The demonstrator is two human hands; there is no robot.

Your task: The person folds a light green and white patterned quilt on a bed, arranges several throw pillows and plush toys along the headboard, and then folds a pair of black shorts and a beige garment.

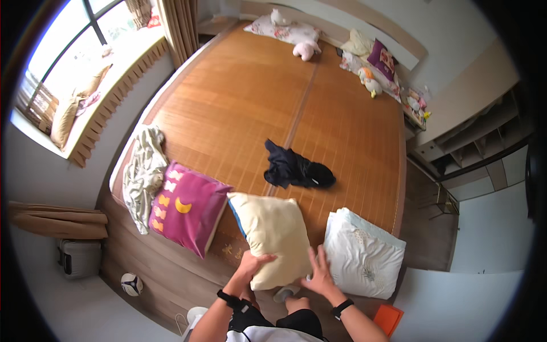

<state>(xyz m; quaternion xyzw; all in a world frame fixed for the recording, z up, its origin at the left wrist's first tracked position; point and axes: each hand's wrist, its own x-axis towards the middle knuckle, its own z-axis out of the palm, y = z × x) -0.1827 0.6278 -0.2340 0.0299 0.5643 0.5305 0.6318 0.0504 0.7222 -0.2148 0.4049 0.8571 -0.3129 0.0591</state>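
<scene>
A cream cushion [273,233] with a blue edge on its left side is tilted over the near edge of the bed, in front of me. My left hand [254,267] grips its lower left side, thumb on top and the other fingers hidden beneath. Beside its lower right edge is my right hand [322,276], fingers spread; whether they touch the fabric I cannot tell. To the left lies a purple cushion [191,208] with a yellow moon and bow shapes. A folded white quilt or pillow [364,253] with a leaf print lies to the right.
A brown woven mat [228,102] covers the bed. Dark clothing [296,168] lies mid-bed, and a crumpled striped cloth [142,171] at the left edge. Pillows and plush toys [307,50] sit at the far end. A ball [131,284] and grey suitcase [82,258] stand on the floor.
</scene>
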